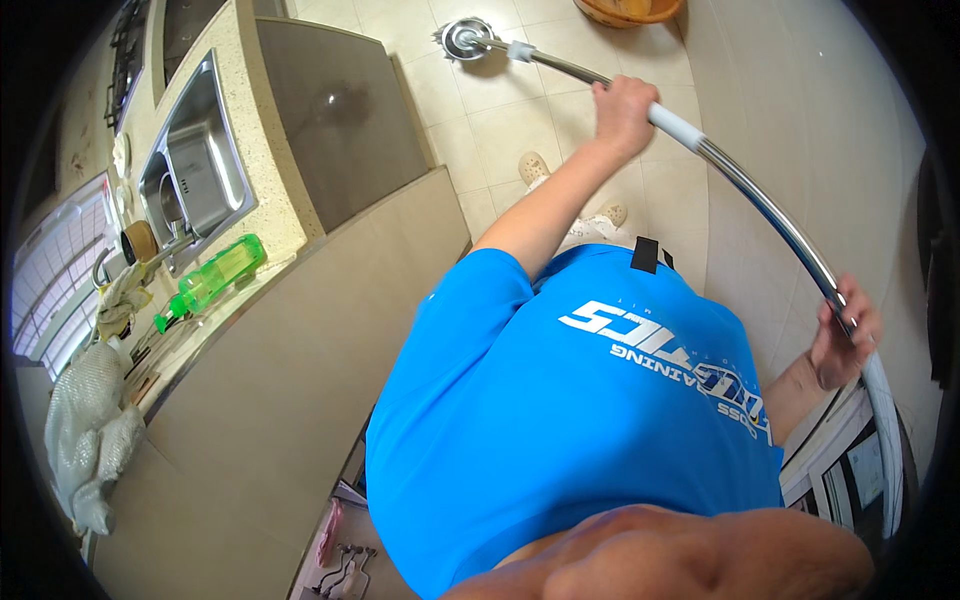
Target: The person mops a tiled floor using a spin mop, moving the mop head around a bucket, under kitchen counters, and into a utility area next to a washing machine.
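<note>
A spin mop's long pole (765, 202), chrome with white sleeves, crosses the view from the upper middle to the right rim, bent by the lens. My left hand (626, 112) is closed around the lower pole, just below a white sleeve. Farther up, my right hand (846, 334) curls its fingers loosely around the chrome part. At the far end, the round mop head (466, 39) rests on the pale floor tiles (510, 127), its fringe barely visible at the rim.
An orange basin (628, 11) stands on the floor near the right wall (780, 90). To the left is a counter (281, 157) with a steel double sink (206, 150) and a green bottle (221, 274). Bubble wrap (86, 427) hangs at the left. My shoes (534, 166) are below me.
</note>
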Motion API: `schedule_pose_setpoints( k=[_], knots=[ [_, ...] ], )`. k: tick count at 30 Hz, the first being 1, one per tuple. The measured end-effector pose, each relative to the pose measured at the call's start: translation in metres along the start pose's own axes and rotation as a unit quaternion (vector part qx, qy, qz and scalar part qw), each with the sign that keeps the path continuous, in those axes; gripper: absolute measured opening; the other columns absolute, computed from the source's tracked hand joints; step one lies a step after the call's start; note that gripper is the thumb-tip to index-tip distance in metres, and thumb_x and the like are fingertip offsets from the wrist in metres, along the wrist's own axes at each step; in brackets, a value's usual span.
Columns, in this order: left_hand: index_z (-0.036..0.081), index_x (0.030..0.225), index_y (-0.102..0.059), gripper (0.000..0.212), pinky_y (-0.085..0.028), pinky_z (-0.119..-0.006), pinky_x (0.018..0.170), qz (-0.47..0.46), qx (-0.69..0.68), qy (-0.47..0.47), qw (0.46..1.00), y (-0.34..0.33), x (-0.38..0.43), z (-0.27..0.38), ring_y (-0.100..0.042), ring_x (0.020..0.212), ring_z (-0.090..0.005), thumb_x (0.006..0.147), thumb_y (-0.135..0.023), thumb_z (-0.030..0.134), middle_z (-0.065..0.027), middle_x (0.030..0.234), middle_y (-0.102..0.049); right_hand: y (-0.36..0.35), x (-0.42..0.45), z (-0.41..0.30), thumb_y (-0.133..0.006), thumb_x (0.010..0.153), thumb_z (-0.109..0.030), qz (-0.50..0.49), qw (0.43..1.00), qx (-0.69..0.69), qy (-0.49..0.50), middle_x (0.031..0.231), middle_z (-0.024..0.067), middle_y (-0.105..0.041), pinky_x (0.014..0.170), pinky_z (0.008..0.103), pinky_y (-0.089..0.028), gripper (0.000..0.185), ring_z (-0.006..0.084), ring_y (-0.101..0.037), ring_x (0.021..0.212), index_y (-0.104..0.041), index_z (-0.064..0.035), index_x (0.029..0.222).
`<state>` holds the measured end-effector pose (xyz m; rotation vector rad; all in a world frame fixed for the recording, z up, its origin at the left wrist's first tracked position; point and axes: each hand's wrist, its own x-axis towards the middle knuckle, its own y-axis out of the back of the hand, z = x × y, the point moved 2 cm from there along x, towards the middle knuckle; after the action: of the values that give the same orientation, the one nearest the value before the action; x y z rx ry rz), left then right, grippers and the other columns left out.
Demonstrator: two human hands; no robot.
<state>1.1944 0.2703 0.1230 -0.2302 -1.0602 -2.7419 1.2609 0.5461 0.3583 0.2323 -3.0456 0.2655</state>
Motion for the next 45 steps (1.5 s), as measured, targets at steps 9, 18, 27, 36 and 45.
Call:
schedule_pose_setpoints(
  k=[9,18,27,36,45],
  knots=[
    [0.017,0.079,-0.057,0.007,-0.036,-0.045,0.07,-0.346,-0.063,-0.106,0.93,-0.105,-0.104,0.121,-0.054,0.085,-0.0227,0.072,-0.059,0.016,-0.0031,0.075,-0.058,0.103,-0.082,-0.076,-0.063,0.079,-0.038,-0.008,0.998,-0.062,0.028,0.06,0.0006,-0.046,0.064,0.0256,-0.031,0.04,0.0164,-0.04,0.065,-0.037,-0.0145,0.059],
    [0.018,0.079,-0.058,0.007,-0.038,-0.044,0.067,-0.406,0.025,-0.073,0.91,-0.136,-0.121,0.095,-0.057,0.085,-0.0222,0.072,-0.057,0.017,-0.0019,0.08,-0.06,0.12,-0.112,-0.018,-0.058,0.083,-0.029,0.027,0.998,-0.033,-0.039,0.065,0.0041,-0.046,0.053,0.0225,-0.038,0.032,0.0213,-0.043,0.077,-0.039,-0.0113,0.064],
    [0.017,0.081,-0.058,0.012,-0.042,-0.044,0.071,-0.33,0.131,0.018,0.935,-0.093,-0.089,-0.035,-0.057,0.09,-0.0236,0.073,-0.051,0.012,-0.0033,0.085,-0.061,0.041,-0.09,0.092,-0.055,0.087,-0.029,-0.11,0.99,-0.053,-0.073,0.096,0.0142,-0.052,0.077,0.0326,-0.05,0.026,0.0285,-0.045,0.109,-0.044,-0.0094,0.072],
    [0.016,0.081,-0.059,0.013,-0.039,-0.047,0.071,-0.252,0.209,0.084,0.941,-0.012,-0.009,-0.156,-0.056,0.092,-0.0213,0.074,-0.052,0.008,-0.0023,0.085,-0.061,-0.087,-0.005,0.15,-0.057,0.085,-0.021,-0.095,0.989,-0.071,-0.082,0.109,0.0199,-0.055,0.085,0.0416,-0.047,0.02,0.0355,-0.04,0.119,-0.049,-0.0085,0.073],
    [0.013,0.076,-0.057,0.009,-0.037,-0.05,0.071,-0.284,0.115,0.012,0.952,0.043,0.0,-0.086,-0.055,0.085,-0.0259,0.07,-0.054,0.007,-0.0066,0.078,-0.06,-0.06,0.03,0.059,-0.058,0.084,-0.029,0.03,0.995,0.024,-0.095,0.089,0.0166,-0.056,0.065,0.0295,-0.052,0.026,0.0331,-0.049,0.104,-0.048,-0.0084,0.071]
  ],
)
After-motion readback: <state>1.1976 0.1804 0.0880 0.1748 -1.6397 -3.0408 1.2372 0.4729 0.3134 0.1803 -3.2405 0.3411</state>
